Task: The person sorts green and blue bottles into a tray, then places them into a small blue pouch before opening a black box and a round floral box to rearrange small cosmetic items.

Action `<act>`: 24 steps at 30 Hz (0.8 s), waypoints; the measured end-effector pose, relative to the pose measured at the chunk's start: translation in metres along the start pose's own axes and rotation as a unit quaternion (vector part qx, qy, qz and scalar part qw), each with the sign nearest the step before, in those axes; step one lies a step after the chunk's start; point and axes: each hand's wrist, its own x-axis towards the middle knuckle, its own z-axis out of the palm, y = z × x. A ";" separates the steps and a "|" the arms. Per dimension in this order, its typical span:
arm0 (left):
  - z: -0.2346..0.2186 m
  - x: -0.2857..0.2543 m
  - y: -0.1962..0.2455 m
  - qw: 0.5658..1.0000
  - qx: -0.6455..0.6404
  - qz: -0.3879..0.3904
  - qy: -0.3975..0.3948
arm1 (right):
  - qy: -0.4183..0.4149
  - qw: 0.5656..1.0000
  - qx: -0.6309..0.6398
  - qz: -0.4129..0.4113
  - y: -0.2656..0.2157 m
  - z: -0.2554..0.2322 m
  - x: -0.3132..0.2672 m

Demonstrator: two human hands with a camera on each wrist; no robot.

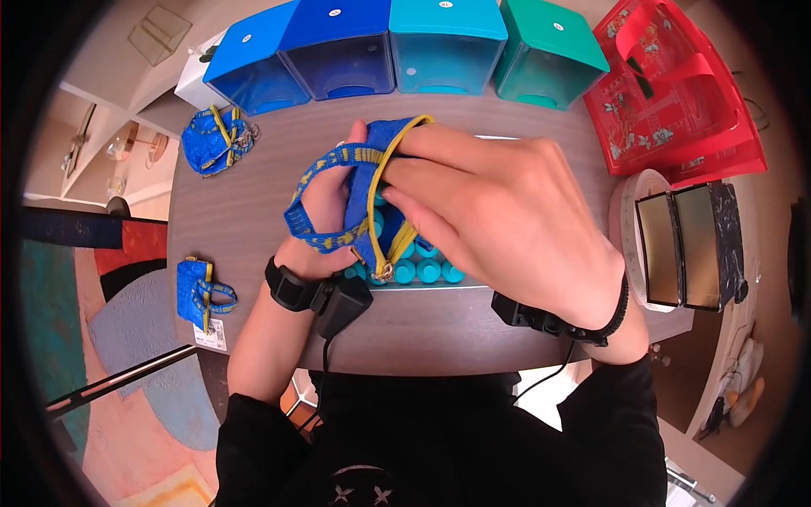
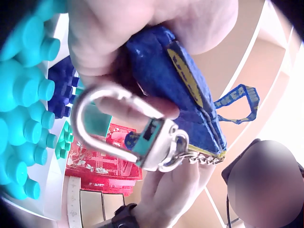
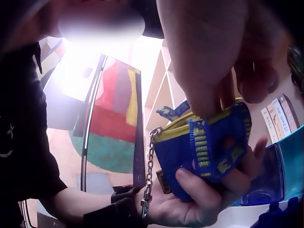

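A small blue pouch (image 1: pixel 361 188) with a yellow zipper edge and patterned straps is gripped in my left hand (image 1: pixel 325 201), its thumb pressing the front in the right wrist view. The zipper at the top of the pouch (image 3: pixel 173 154) is apart. Fingers of my right hand (image 1: pixel 517 207) reach in through that opening; their tips are hidden inside, and I cannot tell whether they hold anything. From a corner hang a chain (image 3: pixel 150 164) and a metal snap hook (image 2: pixel 154 142). Under the hands, teal knobbed pieces (image 1: pixel 405 271) sit in a white tray (image 1: pixel 473 288).
Two more blue pouches lie at the table's left, one farther back (image 1: pixel 207 144) and one nearer (image 1: pixel 193 291). Blue, teal and green bins (image 1: pixel 448 21) line the back. A red gift bag (image 1: pixel 676 110) stands at the right, behind a dark-framed folding panel (image 1: pixel 701 245).
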 end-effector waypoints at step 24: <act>-0.002 0.003 0.011 0.979 -0.072 -0.015 -0.191 | 0.079 0.995 0.014 0.066 0.035 -0.045 -0.013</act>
